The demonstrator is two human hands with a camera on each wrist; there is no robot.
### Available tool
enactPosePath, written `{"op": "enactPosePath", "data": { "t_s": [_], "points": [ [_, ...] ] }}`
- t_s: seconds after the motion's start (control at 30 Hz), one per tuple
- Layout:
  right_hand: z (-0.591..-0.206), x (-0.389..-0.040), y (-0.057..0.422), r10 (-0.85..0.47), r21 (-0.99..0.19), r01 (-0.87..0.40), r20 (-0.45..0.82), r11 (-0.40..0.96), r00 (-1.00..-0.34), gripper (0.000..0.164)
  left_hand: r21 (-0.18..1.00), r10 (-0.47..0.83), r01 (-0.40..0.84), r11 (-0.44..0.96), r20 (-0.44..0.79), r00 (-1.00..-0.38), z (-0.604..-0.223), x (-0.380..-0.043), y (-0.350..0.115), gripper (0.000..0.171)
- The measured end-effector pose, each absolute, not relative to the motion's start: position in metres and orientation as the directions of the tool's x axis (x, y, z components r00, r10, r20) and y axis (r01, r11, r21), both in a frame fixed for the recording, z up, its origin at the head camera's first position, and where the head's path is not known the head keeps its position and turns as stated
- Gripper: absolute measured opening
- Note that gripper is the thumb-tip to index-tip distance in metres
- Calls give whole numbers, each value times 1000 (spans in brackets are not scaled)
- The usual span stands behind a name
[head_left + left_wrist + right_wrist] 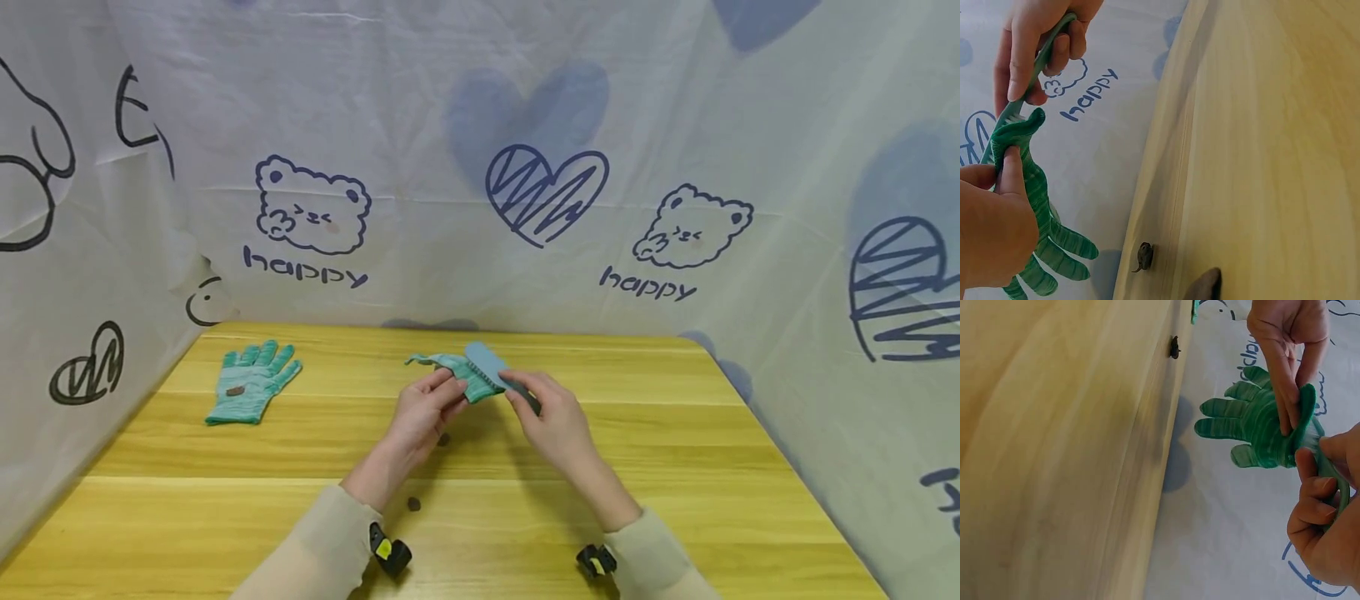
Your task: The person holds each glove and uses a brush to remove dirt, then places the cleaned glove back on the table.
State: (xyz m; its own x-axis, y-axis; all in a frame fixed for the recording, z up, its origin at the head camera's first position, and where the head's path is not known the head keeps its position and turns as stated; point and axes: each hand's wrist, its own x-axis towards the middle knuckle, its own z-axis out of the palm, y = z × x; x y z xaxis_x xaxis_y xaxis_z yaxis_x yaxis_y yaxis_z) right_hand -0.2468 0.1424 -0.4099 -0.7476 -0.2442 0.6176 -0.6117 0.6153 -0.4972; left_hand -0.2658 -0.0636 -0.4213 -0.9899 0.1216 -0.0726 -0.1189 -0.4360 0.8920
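Head view: hands (pixel 422 414) (pixel 553 414) hold a brush (pixel 483 360) against a green glove (pixel 477 389)

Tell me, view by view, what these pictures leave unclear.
Head: the handle end of the brush, hidden by the right hand.
Head: the brown patch on the flat glove, too small to identify.
Left wrist: the brown thing, cut off by the bottom edge.
Right wrist: the brush's far end, hidden by the held glove.

Below the right hand (pixel 553 417) spreads a wood-grained surface (pixel 675 433), and beyond it hangs a whitish backdrop (pixel 420 108) printed with bears (pixel 313 206) and hearts (pixel 549 196).
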Motion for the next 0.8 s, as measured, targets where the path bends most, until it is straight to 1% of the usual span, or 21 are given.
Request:
{"op": "enactPosePath", "data": {
  "t_s": [0.13, 0.4, 0.63, 0.8],
  "points": [
    [-411, -246, 143, -263, -503, -605, 593, 618, -761, 26, 896, 138, -128, -425, -75, -988, -422, -266, -63, 55],
    [-414, -247, 145, -317, -473, -647, 602, 598, -733, 28, 884, 131, -118, -453, -65, -989, -423, -266, -60, 50],
    [-415, -248, 146, -335, -456, -655, 601, 603, -726, 28, 902, 184, -105, -420, -29, -983, -426, -265, -62, 53],
    [-414, -250, 147, -324, -427, -661, 627, 617, -708, 28, 916, 191, -108, -387, -35, -981, -424, -264, -64, 57]
  ]
}}
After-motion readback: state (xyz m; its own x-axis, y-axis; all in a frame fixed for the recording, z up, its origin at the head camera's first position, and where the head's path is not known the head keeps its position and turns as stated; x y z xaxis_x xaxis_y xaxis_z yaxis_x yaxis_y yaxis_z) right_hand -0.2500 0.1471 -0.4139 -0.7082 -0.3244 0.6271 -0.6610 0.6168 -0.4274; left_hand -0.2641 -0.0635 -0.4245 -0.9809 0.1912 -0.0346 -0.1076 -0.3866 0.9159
